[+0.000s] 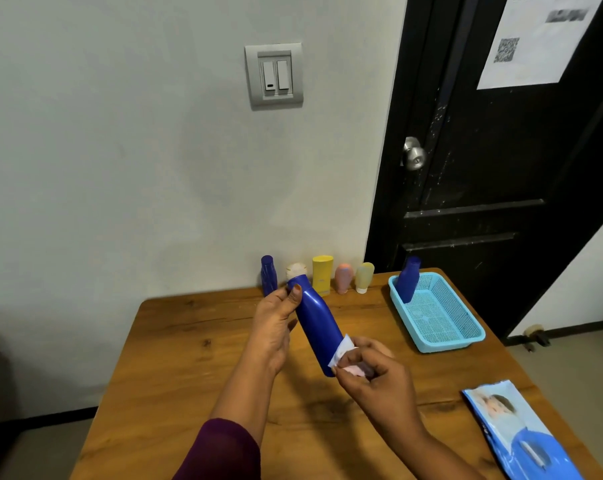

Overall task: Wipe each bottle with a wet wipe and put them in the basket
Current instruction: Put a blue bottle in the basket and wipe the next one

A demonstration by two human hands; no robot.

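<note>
My left hand [275,323] grips the cap end of a dark blue bottle [316,322], held tilted above the wooden table [196,368]. My right hand [372,377] pinches a white wet wipe [343,353] against the bottle's lower end. A second blue bottle [408,278] leans in the far corner of the light blue basket [442,336] at the right. Along the wall stand another blue bottle [268,278], a white-capped one [296,270] partly hidden, a yellow one [322,274], a pink one [344,278] and a pale yellow one [364,277].
A blue and white wet wipe pack [521,438] lies at the table's near right corner. A black door [501,161] with a metal knob [414,154] stands behind the basket. A light switch [275,76] is on the wall.
</note>
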